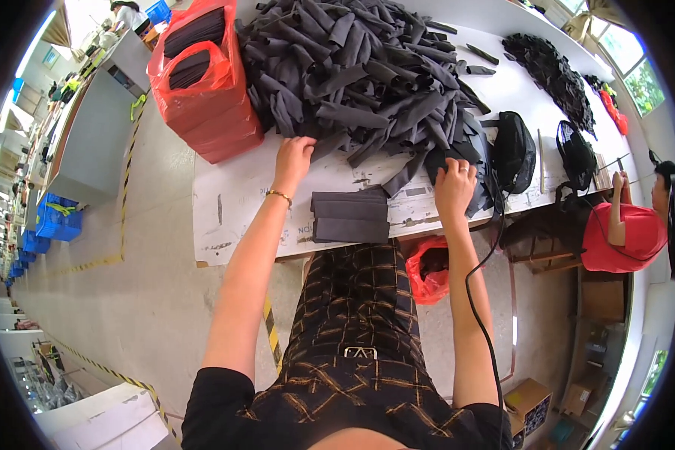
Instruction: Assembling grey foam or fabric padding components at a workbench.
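Note:
A large heap of dark grey fabric strips (352,75) covers the white table (232,202) in front of me. My left hand (294,159) rests palm down at the heap's near left edge, fingers on a strip. At the heap's near right edge my right hand (455,184) lies on dark strips, fingers spread. Between my hands, near the table's front edge, sits a neat stack of folded grey strips (350,216). I wear a thin bracelet on the left wrist and a ring on the right hand.
A red plastic bag (202,82) filled with dark strips stands at the table's left end. Two black mesh bags (514,150) lie at the right. Another red bag (427,270) hangs under the table. A person in red (622,232) sits at the right.

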`<move>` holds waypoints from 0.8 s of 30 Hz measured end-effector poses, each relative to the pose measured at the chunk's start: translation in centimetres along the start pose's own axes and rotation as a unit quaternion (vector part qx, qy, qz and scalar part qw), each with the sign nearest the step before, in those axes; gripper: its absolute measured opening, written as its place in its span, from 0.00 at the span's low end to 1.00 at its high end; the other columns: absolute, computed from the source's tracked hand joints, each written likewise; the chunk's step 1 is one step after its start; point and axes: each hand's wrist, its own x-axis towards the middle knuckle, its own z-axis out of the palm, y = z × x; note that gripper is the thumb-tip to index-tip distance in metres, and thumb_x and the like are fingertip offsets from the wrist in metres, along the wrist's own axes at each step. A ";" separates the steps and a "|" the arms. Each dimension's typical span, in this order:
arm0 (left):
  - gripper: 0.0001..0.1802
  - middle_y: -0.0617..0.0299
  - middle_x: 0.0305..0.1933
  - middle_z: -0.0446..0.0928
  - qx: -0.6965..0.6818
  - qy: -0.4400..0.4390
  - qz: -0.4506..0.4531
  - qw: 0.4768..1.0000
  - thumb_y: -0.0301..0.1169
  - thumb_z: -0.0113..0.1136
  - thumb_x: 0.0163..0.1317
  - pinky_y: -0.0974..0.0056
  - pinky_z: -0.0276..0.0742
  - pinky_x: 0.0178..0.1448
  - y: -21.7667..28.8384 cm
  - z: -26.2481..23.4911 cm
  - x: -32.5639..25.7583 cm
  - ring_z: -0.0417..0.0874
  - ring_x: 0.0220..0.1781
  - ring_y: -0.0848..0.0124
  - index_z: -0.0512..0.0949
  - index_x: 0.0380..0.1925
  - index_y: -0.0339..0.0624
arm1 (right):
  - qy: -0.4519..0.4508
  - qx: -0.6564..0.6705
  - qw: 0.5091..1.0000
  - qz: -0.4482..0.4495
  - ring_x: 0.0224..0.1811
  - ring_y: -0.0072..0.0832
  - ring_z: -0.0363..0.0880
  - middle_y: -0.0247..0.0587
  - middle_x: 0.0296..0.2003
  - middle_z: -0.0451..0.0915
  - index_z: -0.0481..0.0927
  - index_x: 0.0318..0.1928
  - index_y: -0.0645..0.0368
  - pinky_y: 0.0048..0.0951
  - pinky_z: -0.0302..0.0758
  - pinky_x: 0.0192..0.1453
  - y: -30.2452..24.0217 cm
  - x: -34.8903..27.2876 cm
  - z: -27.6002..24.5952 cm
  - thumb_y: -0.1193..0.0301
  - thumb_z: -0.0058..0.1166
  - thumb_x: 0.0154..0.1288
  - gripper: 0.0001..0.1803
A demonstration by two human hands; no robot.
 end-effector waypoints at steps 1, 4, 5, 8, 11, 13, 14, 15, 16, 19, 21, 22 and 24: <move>0.06 0.56 0.36 0.81 -0.004 -0.027 -0.009 1.000 0.27 0.60 0.56 0.56 0.72 0.52 0.0 0.0 -0.1 0.77 0.44 0.56 0.83 0.34 0.42 | -0.038 -0.031 0.999 0.004 0.50 0.40 0.71 0.41 0.43 0.76 0.77 0.46 0.61 0.40 0.68 0.51 -0.1 0.5 0.5 0.64 0.60 0.56 0.19; 0.07 0.56 0.35 0.81 -0.015 -0.061 -0.020 0.998 0.28 0.62 0.55 0.57 0.74 0.49 0.1 -0.5 -0.4 0.78 0.41 0.57 0.83 0.34 0.42 | -0.094 -0.099 0.990 -0.042 0.49 0.39 0.71 0.41 0.43 0.76 0.76 0.48 0.63 0.38 0.68 0.51 -0.6 1.3 1.9 0.62 0.62 0.54 0.24; 0.07 0.56 0.35 0.81 -0.024 -0.070 -0.024 0.997 0.28 0.63 0.55 0.58 0.75 0.47 0.1 -0.9 -0.6 0.80 0.39 0.59 0.83 0.34 0.42 | -0.096 -0.120 0.986 -0.067 0.48 0.37 0.71 0.41 0.42 0.76 0.78 0.46 0.65 0.36 0.67 0.50 -0.6 1.1 2.0 0.62 0.59 0.57 0.21; 0.06 0.57 0.34 0.82 -0.175 -0.055 -0.145 0.972 0.27 0.62 0.57 0.63 0.77 0.40 1.7 -2.3 -0.8 0.83 0.36 0.64 0.82 0.34 0.39 | -0.103 -0.185 0.971 -0.112 0.46 0.36 0.72 0.41 0.41 0.77 0.80 0.40 0.63 0.36 0.67 0.48 0.9 0.0 3.1 0.64 0.56 0.58 0.15; 0.08 0.56 0.33 0.83 -0.345 -0.021 -0.241 0.907 0.26 0.59 0.60 0.68 0.77 0.38 0.9 -4.6 -2.8 0.85 0.35 0.67 0.80 0.37 0.33 | -0.113 -0.127 0.978 -0.125 0.42 0.36 0.73 0.41 0.38 0.77 0.81 0.34 0.61 0.37 0.68 0.45 -0.2 -1.4 1.4 0.67 0.52 0.56 0.11; 0.09 0.54 0.35 0.82 -0.451 -0.013 -0.271 0.851 0.25 0.58 0.60 0.67 0.79 0.40 1.9 -5.6 -4.3 0.85 0.37 0.65 0.78 0.39 0.30 | -0.111 -0.058 0.986 -0.114 0.39 0.39 0.75 0.43 0.38 0.78 0.81 0.34 0.61 0.39 0.69 0.45 -0.2 -2.8 -0.2 0.71 0.53 0.55 0.08; 0.11 0.52 0.36 0.82 -0.550 -0.007 -0.296 0.781 0.24 0.58 0.61 0.65 0.81 0.42 2.5 -5.9 -5.1 0.85 0.38 0.63 0.75 0.41 0.27 | -0.112 -0.058 0.985 -0.114 0.39 0.39 0.75 0.43 0.38 0.78 0.81 0.34 0.61 0.39 0.69 0.45 0.0 -3.8 -1.1 0.71 0.53 0.55 0.08; 0.11 0.52 0.36 0.82 -0.550 -0.004 -0.296 0.781 0.24 0.58 0.61 0.65 0.81 0.42 3.3 -6.3 -5.9 0.85 0.38 0.63 0.75 0.41 0.27 | -0.066 0.012 0.995 -0.073 0.38 0.37 0.77 0.43 0.38 0.79 0.81 0.33 0.61 0.38 0.70 0.43 0.1 -4.8 -2.3 0.73 0.55 0.56 0.07; 0.11 0.50 0.39 0.81 -0.608 -0.007 -0.320 0.727 0.25 0.56 0.63 0.61 0.83 0.45 4.1 -6.4 -6.7 0.85 0.40 0.61 0.75 0.42 0.26 | -0.019 0.082 0.996 -0.031 0.38 0.36 0.79 0.44 0.37 0.80 0.81 0.32 0.62 0.36 0.71 0.40 0.4 -5.8 -3.2 0.74 0.56 0.56 0.05; 0.11 0.47 0.41 0.81 -0.684 0.004 -0.360 0.634 0.25 0.54 0.65 0.57 0.84 0.48 6.0 -5.8 -9.0 0.85 0.42 0.59 0.74 0.42 0.26 | 0.000 0.302 0.924 0.235 0.31 0.29 0.81 0.43 0.33 0.82 0.81 0.33 0.63 0.29 0.72 0.33 0.9 -9.0 -5.6 0.74 0.58 0.59 0.04; 0.09 0.46 0.41 0.80 -0.752 0.005 -0.383 0.537 0.25 0.56 0.66 0.56 0.85 0.49 6.5 -5.2 -10.1 0.85 0.43 0.58 0.75 0.40 0.26 | -0.019 0.443 0.819 0.364 0.27 0.25 0.79 0.41 0.31 0.82 0.81 0.34 0.64 0.25 0.71 0.29 2.4 -11.3 -5.3 0.73 0.57 0.61 0.06; 0.09 0.46 0.41 0.80 -0.752 0.002 -0.384 0.535 0.25 0.56 0.66 0.56 0.85 0.49 6.8 -4.9 -10.4 0.85 0.43 0.58 0.75 0.40 0.26 | -0.035 0.563 0.675 0.476 0.24 0.22 0.78 0.39 0.29 0.83 0.81 0.35 0.65 0.22 0.70 0.26 2.9 -12.1 -5.0 0.72 0.57 0.63 0.07; 0.11 0.46 0.41 0.81 -0.760 -0.001 -0.437 0.480 0.24 0.57 0.65 0.57 0.85 0.49 7.6 -4.5 -10.8 0.85 0.42 0.58 0.74 0.44 0.28 | -0.050 0.590 0.610 0.527 0.23 0.21 0.79 0.38 0.29 0.83 0.81 0.36 0.63 0.19 0.71 0.26 3.4 -13.2 -4.5 0.67 0.59 0.64 0.10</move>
